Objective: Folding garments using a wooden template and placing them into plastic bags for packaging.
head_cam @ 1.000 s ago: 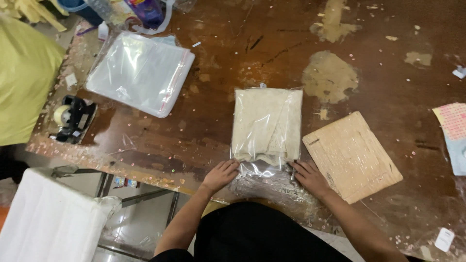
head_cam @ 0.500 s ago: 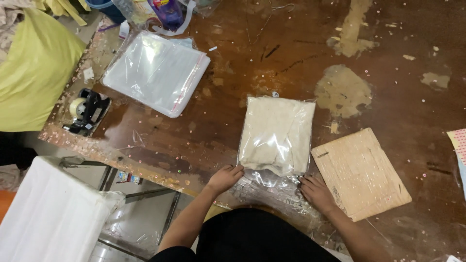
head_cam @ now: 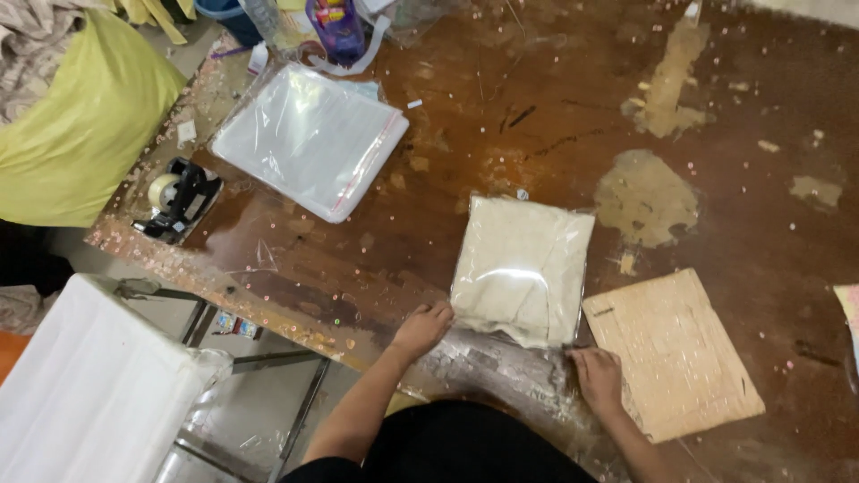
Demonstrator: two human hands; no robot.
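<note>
Both hands, left hand point(head_cam: 422, 327) and right hand point(head_cam: 598, 379), touch the bagged cloth's point(head_cam: 523, 266) near edge.

Left hand point(head_cam: 422, 327) and right hand point(head_cam: 598, 379) pressing near corners of clear bag holding beige cloth point(head_cam: 524, 266), cardboard sheet point(head_cam: 673, 351) just right, tape dispenser point(head_cam: 177, 199) far left, worn brown table point(head_cam: 555, 98)

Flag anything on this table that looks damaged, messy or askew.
The tabletop is badly worn: pale patches where the brown finish has peeled, plus small specks scattered everywhere. The cardboard lies askew, its surface scored and one corner notched. The bagged cloth between the left hand and right hand looks intact.
</note>
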